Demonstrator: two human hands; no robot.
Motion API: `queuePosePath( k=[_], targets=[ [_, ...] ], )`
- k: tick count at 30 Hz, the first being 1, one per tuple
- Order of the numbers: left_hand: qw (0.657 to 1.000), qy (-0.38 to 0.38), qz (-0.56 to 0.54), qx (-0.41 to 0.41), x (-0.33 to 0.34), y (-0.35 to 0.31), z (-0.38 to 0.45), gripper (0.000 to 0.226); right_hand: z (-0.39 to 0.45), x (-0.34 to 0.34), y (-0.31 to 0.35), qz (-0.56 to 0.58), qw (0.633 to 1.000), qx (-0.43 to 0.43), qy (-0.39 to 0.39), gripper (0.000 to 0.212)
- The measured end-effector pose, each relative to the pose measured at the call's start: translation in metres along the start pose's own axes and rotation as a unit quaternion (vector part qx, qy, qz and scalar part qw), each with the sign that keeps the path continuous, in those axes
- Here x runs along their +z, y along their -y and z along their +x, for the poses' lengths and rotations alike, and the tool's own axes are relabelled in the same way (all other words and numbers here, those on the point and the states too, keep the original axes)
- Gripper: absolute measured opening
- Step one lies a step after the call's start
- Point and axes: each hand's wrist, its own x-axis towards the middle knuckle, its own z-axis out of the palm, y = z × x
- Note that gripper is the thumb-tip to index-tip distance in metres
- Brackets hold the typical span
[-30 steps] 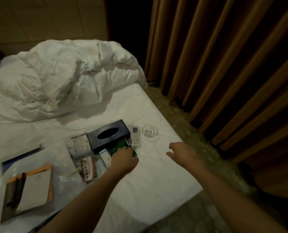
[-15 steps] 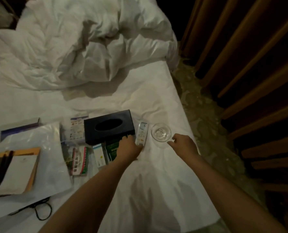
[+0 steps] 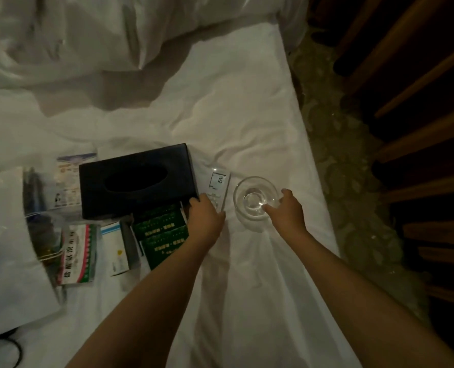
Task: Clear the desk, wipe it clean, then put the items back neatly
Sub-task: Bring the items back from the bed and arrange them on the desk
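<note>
On bed (image 3: 247,115): one glass (image 3: 255,200), one remote (image 3: 218,185).

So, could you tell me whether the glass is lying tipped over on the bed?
No, the glass stands upright on the white sheet, mouth up, with the right hand gripping its rim.

Dim, warm-grey light all over, and the white sheet (image 3: 236,110) is the brightest thing in view while the curtain (image 3: 406,102) on the right sinks almost to black. A soft shadow pools under the rumpled duvet (image 3: 88,35). Small glints on the glass (image 3: 255,200). Grainy, slightly soft, with wide-angle bending at the edges
</note>
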Motion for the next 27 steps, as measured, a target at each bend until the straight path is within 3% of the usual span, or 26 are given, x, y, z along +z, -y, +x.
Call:
queuePosePath(
  k=[6, 16, 21, 27],
  targets=[
    [0.999, -0.017, 0.045, -0.005, 0.020, 0.004, 0.009, 0.088, 0.016, 0.026, -0.006, 0.197, 0.976, 0.080, -0.040, 0.021],
    [0.999, 0.031, -0.020, 0.014, -0.002, -0.006, -0.014, 0.070, 0.000, 0.011, -0.008, 0.330, 0.939, 0.090, -0.031, 0.019],
    [0.997, 0.028, -0.070, 0.020, -0.038, -0.017, -0.055, 0.062, -0.044, -0.018, 0.000, 0.375, 0.923, 0.088, -0.023, 0.019],
    [0.994, 0.007, -0.062, 0.088, -0.092, -0.049, -0.122, 0.056, -0.121, -0.076, 0.017, 0.404, 0.912, 0.047, -0.051, 0.027]
  ],
)
